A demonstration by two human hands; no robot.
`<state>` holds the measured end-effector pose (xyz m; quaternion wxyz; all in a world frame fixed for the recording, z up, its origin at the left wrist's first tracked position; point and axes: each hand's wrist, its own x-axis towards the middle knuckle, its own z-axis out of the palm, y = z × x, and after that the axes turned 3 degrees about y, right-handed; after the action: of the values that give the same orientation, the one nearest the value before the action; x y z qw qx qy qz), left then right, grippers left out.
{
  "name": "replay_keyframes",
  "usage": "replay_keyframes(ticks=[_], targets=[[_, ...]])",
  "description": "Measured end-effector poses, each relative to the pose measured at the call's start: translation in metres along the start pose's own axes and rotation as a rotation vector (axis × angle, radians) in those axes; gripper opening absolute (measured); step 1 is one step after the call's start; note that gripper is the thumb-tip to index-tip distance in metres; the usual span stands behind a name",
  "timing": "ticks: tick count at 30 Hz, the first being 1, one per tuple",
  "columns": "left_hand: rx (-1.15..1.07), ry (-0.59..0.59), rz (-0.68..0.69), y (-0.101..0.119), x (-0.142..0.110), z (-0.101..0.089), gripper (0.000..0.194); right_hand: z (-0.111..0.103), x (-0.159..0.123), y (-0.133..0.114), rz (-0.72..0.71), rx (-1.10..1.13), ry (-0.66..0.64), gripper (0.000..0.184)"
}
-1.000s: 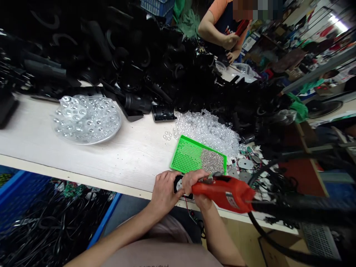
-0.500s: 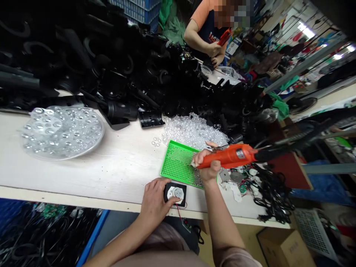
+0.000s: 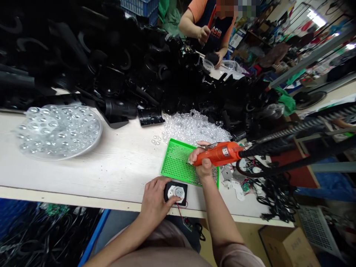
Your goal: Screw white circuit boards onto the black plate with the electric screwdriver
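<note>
My left hand [image 3: 154,198] rests on a small black square part with a round silver centre [image 3: 176,192] near the table's front edge, fingers curled over its left side. A thin red wire [image 3: 180,213] trails from that part over the edge. My right hand [image 3: 202,161] is wrapped around an orange electric screwdriver [image 3: 218,154], whose tip points down at a green perforated tray [image 3: 178,163] holding small screws. A thick black coiled cable [image 3: 280,142] runs from the screwdriver's rear to the right.
A pile of clear lenses [image 3: 194,128] lies behind the tray. A round clear lens plate [image 3: 57,129] sits at the left. Black plastic housings [image 3: 111,55] are heaped along the back. Circuit boards and wires [image 3: 250,181] lie at the right. Another person [image 3: 207,26] works opposite.
My right hand lifted the screwdriver away from the black part and moved it up over the green tray. My left hand stayed on the part, which is now uncovered.
</note>
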<state>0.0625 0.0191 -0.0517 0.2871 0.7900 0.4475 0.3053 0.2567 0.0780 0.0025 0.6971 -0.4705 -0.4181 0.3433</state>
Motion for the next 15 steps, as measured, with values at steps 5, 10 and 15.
replay_keyframes(ticks=[5,10,15], targets=[[-0.005,-0.045,-0.026,0.001,-0.001,0.0,0.051,0.022,-0.009,-0.054,-0.08,0.04,0.168,0.066],[-0.011,-0.061,-0.05,0.004,-0.001,-0.001,0.048,0.049,-0.053,-0.079,0.023,0.177,0.053,0.07],[-0.024,-0.056,-0.049,0.007,-0.001,-0.002,0.044,0.053,-0.083,-0.054,0.119,0.121,0.06,0.073]])
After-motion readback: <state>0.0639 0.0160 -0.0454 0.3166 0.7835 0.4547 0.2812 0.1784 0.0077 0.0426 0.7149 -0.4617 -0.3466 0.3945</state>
